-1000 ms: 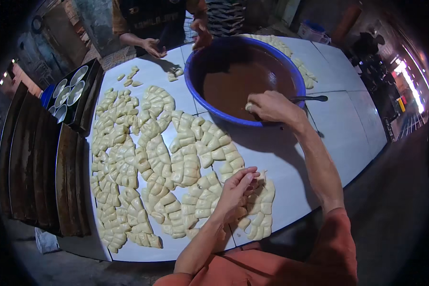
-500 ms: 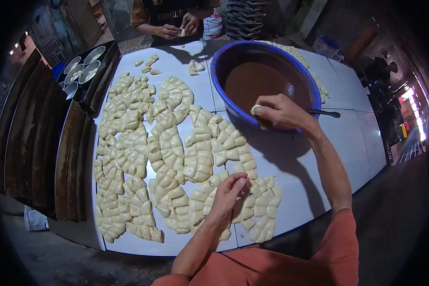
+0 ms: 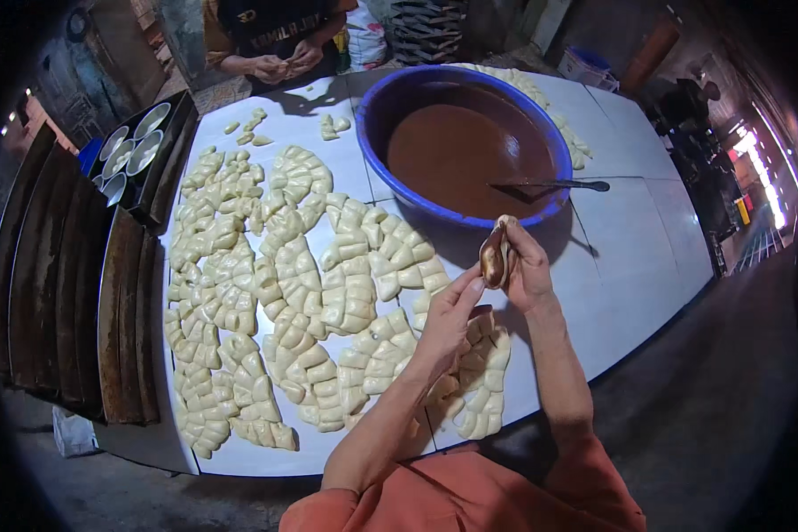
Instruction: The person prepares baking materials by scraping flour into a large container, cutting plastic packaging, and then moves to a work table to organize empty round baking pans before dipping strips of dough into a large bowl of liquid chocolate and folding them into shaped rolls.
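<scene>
Both my hands meet in front of the blue tub, around one piece of dough [image 3: 494, 259] smeared with glossy brown filling. My left hand [image 3: 452, 317] pinches its left edge between thumb and fingertips. From the other side my right hand [image 3: 527, 275] cups it, fingers closed along the dough. The blue tub [image 3: 374, 164] holds a large amount of smooth brown filling [image 3: 457, 160]. A flat-bladed spatula [image 3: 585, 185] rests over the tub's right rim, its blade in the filling. Many pale dough pieces [image 3: 350, 293] lie in joined rows left of my hands and under my left forearm.
Across the white table [image 3: 629, 257], another person's hands [image 3: 284, 66] work on a small piece. Small loose dough bits [image 3: 253, 129] lie near them. On the left stand long dark pans [image 3: 49, 284] and a tray with several oval metal moulds [image 3: 142, 152].
My right hand has come back from the tub's rim toward me, bringing the dough. My left hand has risen from above the dough rows and taken hold of it too. The view has shifted slightly.
</scene>
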